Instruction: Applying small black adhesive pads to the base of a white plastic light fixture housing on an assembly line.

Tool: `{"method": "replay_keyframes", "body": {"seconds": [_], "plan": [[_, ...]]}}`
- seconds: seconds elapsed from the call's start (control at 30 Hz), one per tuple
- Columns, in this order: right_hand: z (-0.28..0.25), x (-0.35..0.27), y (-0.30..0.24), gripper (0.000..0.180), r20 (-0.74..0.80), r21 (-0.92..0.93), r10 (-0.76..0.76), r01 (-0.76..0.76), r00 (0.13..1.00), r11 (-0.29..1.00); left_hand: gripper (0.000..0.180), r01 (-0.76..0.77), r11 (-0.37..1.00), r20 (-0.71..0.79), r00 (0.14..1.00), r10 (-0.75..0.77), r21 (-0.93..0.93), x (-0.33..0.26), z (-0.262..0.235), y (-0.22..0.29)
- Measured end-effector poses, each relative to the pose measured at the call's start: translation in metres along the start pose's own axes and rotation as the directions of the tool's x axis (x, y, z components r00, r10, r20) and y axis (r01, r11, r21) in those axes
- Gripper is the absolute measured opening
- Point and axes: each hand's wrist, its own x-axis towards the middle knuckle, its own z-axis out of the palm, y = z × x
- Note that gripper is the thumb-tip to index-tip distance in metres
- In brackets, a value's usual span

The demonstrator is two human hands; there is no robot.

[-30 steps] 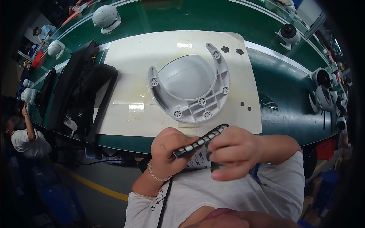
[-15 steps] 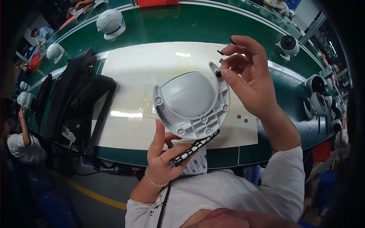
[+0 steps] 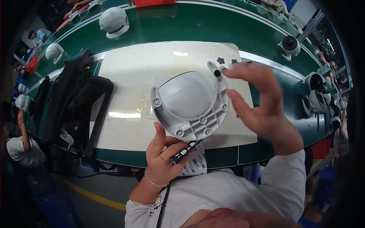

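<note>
The left hand (image 3: 161, 161) has its fingers clamped on a black strip (image 3: 186, 150) with pale cells; the hand covers the strip's lower end, and its upper end meets the rim of a white housing (image 3: 186, 95), so whether they touch is hard to say. The housing lies on a cream mat (image 3: 125, 136) on the green desk (image 3: 125, 154), the ribbed curved base (image 3: 161, 114) facing up. A black round pad (image 3: 217, 73) sits in the recess near its upper right tip. The right hand (image 3: 262, 95) hovers just beside that tip, thumb and fingers apart but motion-blurred; a dark spot at a fingertip cannot be identified. The blurred fingers partly cover one of two black flower-shaped pieces (image 3: 220, 60). A printed sheet (image 3: 195, 161) below is partly hidden by the left hand.
</note>
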Motion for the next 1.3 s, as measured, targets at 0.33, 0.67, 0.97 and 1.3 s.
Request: {"method": "replay_keyframes", "body": {"seconds": [0.33,0.67,0.97,1.3], "plan": [[0.012,-0.031,-0.009,0.038,0.136,0.335,0.408,-0.429,0.903,0.839,0.025,-0.013,1.000,-0.027,1.000,0.014,0.015,0.001,0.002,-0.001],[0.016,-0.033,-0.020,0.046,-0.043,0.138,0.342,-0.334,0.939,0.932,0.025,-0.011,0.998,-0.056,0.998,0.014,0.062,0.003,0.006,0.000],[0.011,-0.037,-0.019,0.052,-0.017,0.021,0.142,-0.142,0.990,0.990,0.023,0.028,0.998,-0.046,0.999,-0.026,0.059,0.002,0.007,0.001],[0.017,-0.034,-0.018,0.047,0.016,0.143,0.343,-0.342,0.939,0.929,0.021,0.008,0.999,-0.058,0.998,-0.006,0.040,0.006,0.007,0.002]]}}
